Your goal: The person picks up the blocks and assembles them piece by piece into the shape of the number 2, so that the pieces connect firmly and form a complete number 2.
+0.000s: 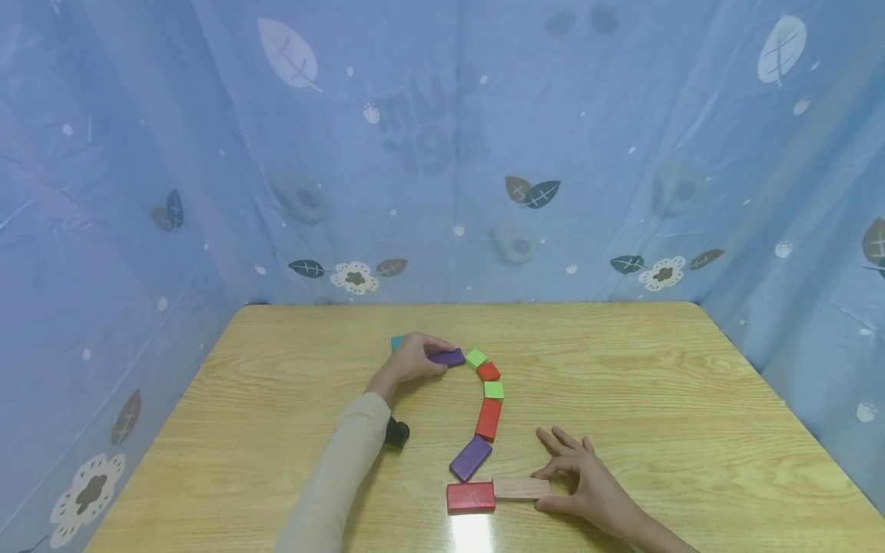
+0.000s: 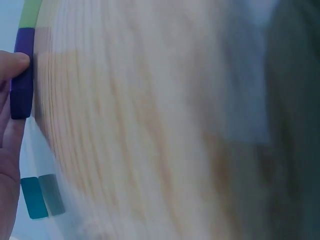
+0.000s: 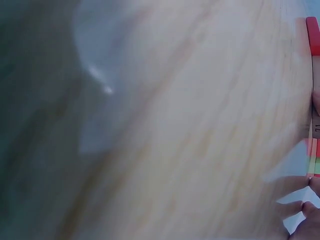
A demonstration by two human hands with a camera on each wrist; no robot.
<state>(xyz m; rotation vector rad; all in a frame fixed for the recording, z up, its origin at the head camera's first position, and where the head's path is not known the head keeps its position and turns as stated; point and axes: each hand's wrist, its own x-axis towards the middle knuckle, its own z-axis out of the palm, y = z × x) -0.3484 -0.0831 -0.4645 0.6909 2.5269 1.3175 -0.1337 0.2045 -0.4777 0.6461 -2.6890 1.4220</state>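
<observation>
Head view: my left hand (image 1: 409,358) pinches the purple block (image 1: 448,356); right hand (image 1: 579,481) grips the pale block (image 1: 520,488), which I judge needs squaring against the red block (image 1: 470,497).

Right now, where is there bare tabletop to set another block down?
The wooden table is bare right of the curved row of blocks, and along its left edge. It is crowded by the purple block under the left hand and near the right hand.
</observation>
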